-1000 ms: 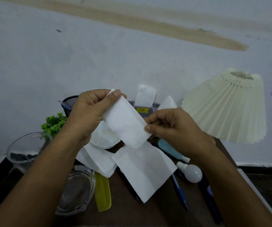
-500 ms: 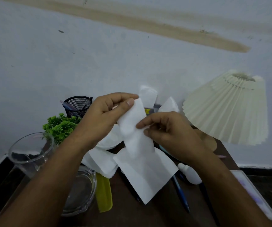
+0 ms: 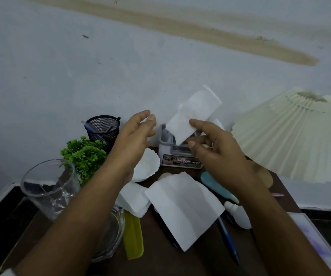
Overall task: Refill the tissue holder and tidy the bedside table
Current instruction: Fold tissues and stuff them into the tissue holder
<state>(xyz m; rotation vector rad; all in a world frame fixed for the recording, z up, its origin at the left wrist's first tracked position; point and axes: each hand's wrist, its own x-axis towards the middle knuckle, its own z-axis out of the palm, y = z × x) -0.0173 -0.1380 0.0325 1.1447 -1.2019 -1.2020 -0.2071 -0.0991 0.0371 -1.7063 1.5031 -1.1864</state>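
Head view: limp tissue (image 3: 196,110) could miss holder (image 3: 165,150).
I saw right hand (image 3: 220,156) pinching it at 12 o'clock; left hand (image 3: 134,140) spread, steadying nothing.

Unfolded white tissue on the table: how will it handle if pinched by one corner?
Probably floppy: the unfolded white tissue looks thin, with soft fold creases, so it should droop. Likely very light; a push may crumple rather than slide it.
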